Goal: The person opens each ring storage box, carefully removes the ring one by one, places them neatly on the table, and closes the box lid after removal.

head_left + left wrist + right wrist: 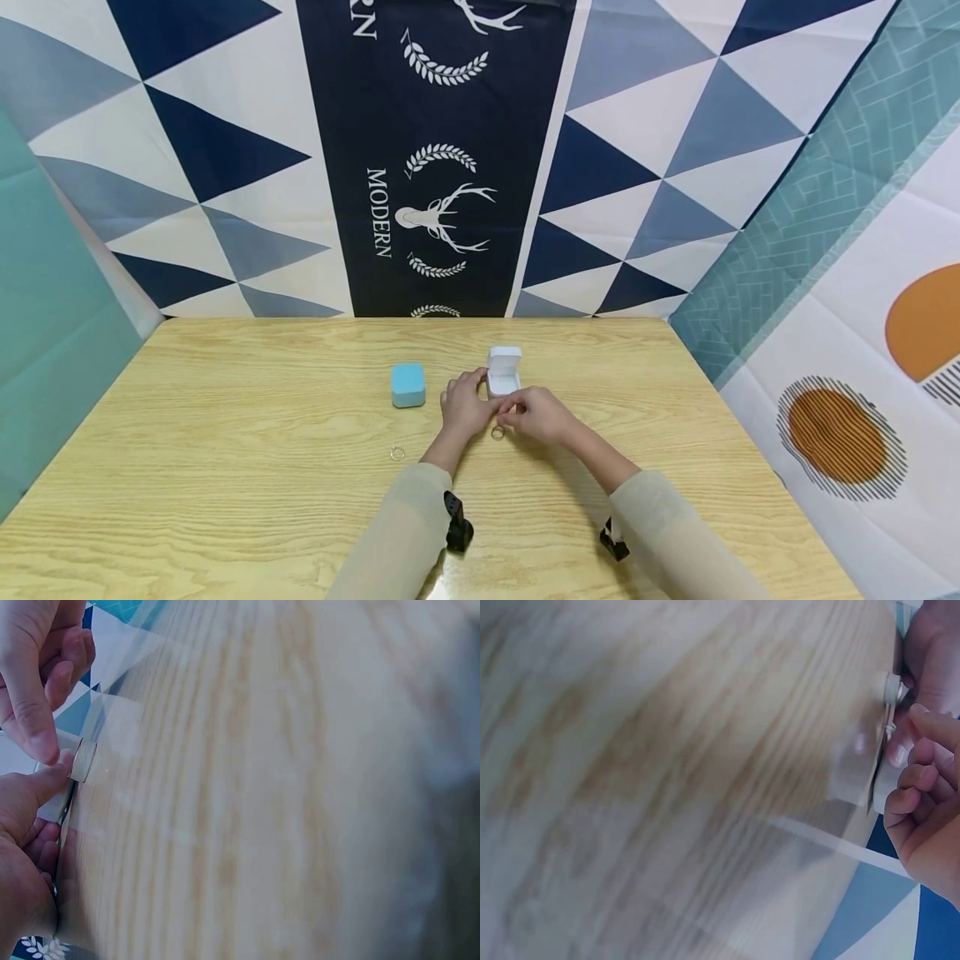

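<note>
A small white ring box [504, 382] stands with its lid raised near the back of the table. My left hand [463, 406] grips the box, fingers along its left side and thumb across the front. Just in front of the box is my right hand [537, 414], its fingers curled and its fingertips close to the left thumb. Whether those fingertips pinch anything is hidden. A ring [498, 432] is on the wood right below them; the left wrist view shows a ring [84, 760] beside the left thumb.
A closed light-blue box [408, 385] sits left of the left hand. Another thin ring [397, 453] lies on the wooden table [225, 467] nearer the front. Patterned cloth [435, 167] hangs behind the table's back edge and along both sides.
</note>
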A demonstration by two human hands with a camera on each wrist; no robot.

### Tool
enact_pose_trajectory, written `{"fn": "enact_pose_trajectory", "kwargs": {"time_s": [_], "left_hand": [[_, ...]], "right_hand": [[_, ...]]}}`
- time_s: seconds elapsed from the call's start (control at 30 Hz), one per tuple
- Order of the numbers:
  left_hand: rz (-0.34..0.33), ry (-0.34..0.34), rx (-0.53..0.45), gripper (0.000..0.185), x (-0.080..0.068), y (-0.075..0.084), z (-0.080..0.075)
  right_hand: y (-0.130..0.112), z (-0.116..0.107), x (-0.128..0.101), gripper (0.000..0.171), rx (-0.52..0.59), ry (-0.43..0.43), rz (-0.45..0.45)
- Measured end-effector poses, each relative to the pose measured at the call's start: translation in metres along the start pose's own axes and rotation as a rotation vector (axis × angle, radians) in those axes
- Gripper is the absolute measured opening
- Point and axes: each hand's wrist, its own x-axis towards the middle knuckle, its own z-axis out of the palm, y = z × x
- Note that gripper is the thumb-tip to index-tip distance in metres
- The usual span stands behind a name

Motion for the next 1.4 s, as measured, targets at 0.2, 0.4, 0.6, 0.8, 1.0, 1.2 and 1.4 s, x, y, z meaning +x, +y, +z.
{"fn": "enact_pose_trajectory", "kwargs": {"time_s": [0.2,0.4,0.6,0.8,1.0,1.2,1.4], "left_hand": [[0.01,0.011,-0.006,0.063,0.0,0.001,0.001],[-0.001,0.008,-0.012,0.067,-0.001,0.001,0.001],[0.003,0.011,-0.031,0.067,0.0,0.001,0.001],[0.012,0.013,-0.036,0.066,0.0,0.0,0.002],[0.008,0.008,-0.035,0.066,-0.001,0.0,0.002],[0.007,0.005,-0.038,0.066,-0.002,0.0,0.001],[0.014,0.012,-0.031,0.064,-0.001,0.0,0.002]], "right_hand": [[0.0,-0.01,-0.001,0.011,0.002,0.073,0.021],[0.002,-0.016,-0.002,0.015,0.007,0.102,0.046],[0.005,-0.018,-0.002,0.015,-0.004,0.128,0.064],[0.006,-0.021,-0.002,0.017,0.031,0.166,0.115],[0.007,-0.023,-0.002,0.018,0.06,0.205,0.114],[0.009,-0.024,-0.001,0.018,0.077,0.253,0.125],[0.012,-0.025,0.0,0.02,0.102,0.289,0.174]]}}
